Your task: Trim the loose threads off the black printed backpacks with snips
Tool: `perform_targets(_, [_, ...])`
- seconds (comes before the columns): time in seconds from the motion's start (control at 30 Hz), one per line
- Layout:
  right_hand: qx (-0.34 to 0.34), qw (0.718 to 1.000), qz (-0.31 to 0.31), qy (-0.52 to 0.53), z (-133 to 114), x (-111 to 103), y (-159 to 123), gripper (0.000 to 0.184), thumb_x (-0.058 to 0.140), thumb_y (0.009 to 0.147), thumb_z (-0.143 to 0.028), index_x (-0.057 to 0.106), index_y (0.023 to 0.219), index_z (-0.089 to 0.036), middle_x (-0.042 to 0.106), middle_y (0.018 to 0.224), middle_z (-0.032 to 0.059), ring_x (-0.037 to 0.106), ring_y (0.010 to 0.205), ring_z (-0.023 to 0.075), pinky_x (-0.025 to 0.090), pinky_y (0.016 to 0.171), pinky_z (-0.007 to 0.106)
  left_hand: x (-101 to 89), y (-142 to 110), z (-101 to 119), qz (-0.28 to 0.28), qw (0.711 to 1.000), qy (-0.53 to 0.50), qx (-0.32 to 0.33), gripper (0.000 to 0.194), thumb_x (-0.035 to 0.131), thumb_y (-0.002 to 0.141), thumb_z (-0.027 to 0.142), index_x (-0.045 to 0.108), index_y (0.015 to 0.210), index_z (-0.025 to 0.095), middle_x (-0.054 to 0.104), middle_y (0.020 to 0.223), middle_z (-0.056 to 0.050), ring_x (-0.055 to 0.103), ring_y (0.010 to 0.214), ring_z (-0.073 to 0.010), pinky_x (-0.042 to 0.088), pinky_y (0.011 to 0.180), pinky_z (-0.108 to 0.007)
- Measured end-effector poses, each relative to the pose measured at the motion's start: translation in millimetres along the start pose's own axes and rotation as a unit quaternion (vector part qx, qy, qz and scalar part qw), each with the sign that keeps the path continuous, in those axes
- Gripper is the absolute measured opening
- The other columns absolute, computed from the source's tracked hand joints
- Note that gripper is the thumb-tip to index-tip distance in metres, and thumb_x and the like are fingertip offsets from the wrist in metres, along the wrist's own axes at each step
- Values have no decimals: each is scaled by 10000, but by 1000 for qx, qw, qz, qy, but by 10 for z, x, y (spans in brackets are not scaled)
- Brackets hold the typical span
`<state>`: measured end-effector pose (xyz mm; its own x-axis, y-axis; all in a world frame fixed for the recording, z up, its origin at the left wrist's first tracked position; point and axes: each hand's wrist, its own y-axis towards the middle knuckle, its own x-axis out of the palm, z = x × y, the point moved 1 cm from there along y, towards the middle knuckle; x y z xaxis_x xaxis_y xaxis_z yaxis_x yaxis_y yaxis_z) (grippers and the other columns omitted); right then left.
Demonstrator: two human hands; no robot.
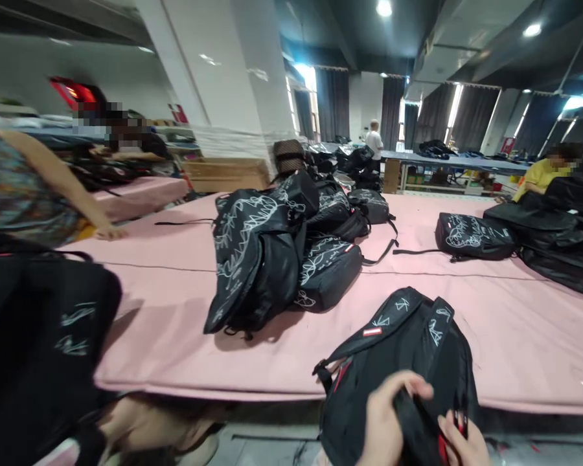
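A black backpack (403,349) with white scribbled lines on its shoulder straps leans at the table's front edge, its straps facing up. My left hand (386,414) is closed around a fold of black fabric at the near end of this backpack. Just to the right, the fingers of my right hand (464,440) are pinched at slim black pieces, too blurred to name. A bit of red shows between the two hands. The lower part of the backpack is cut off by the frame.
Black backpacks (257,259) with white drawings are heaped mid-table on the pink cover (175,349). Another backpack (476,236) lies by a dark pile at right. A large black bag (39,343) and a person's arm (72,188) are at left. Other people stand farther back.
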<state>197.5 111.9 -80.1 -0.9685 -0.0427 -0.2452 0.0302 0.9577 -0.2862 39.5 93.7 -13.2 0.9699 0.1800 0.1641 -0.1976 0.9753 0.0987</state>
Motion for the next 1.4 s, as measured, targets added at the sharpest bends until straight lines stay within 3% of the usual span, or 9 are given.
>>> perform_targets(0.1, [37,998,-6,42,146,-20,-25,574,593,600,-634,304,688,-146,249,579,-28,266,499,44,263,471,179,-231,189,233,148,952,-243,-113,386,491,806,405,523,1028,91,610,867,-124,599,811,-209,471,792,-370])
perform_targets(0.27, [31,978,-173,-112,237,-210,-67,490,553,674,-565,354,638,-119,297,579,-13,282,543,56,253,512,186,-418,212,345,174,935,-294,-97,449,565,777,445,463,1033,91,577,800,-59,524,540,-95,434,533,-233])
perform_targets(0.37, [13,958,-233,-165,78,-393,-123,415,490,768,-516,437,729,-106,410,626,13,377,575,77,308,534,186,-426,131,345,117,943,-298,-90,339,557,799,380,443,985,121,525,680,2,439,437,-58,346,450,-196])
perform_targets(0.5, [-131,968,-105,-185,-397,-510,-205,356,432,851,-402,466,1092,-142,527,944,74,505,830,124,403,703,203,-345,58,400,-15,945,-271,-181,371,602,757,365,469,960,85,581,736,-63,555,543,-130,410,517,-231])
perform_targets(0.6, [-272,940,-53,-200,-803,-381,-264,240,445,861,-286,511,1052,-158,522,1003,75,502,913,124,405,798,222,-248,15,407,-52,942,-234,-235,401,595,746,410,504,914,58,586,661,-77,558,484,-152,416,479,-236])
perform_targets(0.77, [-419,874,-128,-211,-1236,-91,-279,203,463,849,-180,526,1038,-141,531,947,83,490,904,125,415,805,264,-153,-79,318,-126,943,-197,-238,397,566,752,451,492,834,70,554,560,-49,499,366,-138,348,366,-202])
perform_targets(1.07, [-418,865,-155,-230,-1264,-83,-225,120,483,847,-191,548,930,-132,550,852,35,492,798,88,389,717,222,-124,-125,259,-187,943,-138,-239,386,514,788,467,464,862,91,520,537,-13,494,362,-121,326,341,-180])
perform_targets(1.27, [-366,901,-128,-194,-1207,-106,-229,112,499,837,-207,554,897,-130,545,830,32,489,765,82,380,681,209,-70,-98,222,-190,942,-144,-236,380,513,793,464,466,841,90,516,538,-7,483,355,-109,338,338,-176])
perform_targets(1.4, [-407,879,-135,-209,-1199,-137,-250,116,476,846,-189,556,904,-129,542,840,41,482,780,89,379,704,219,-57,-113,171,-185,941,-147,-240,369,530,793,449,474,833,86,512,527,-9,477,345,-108,329,320,-166])
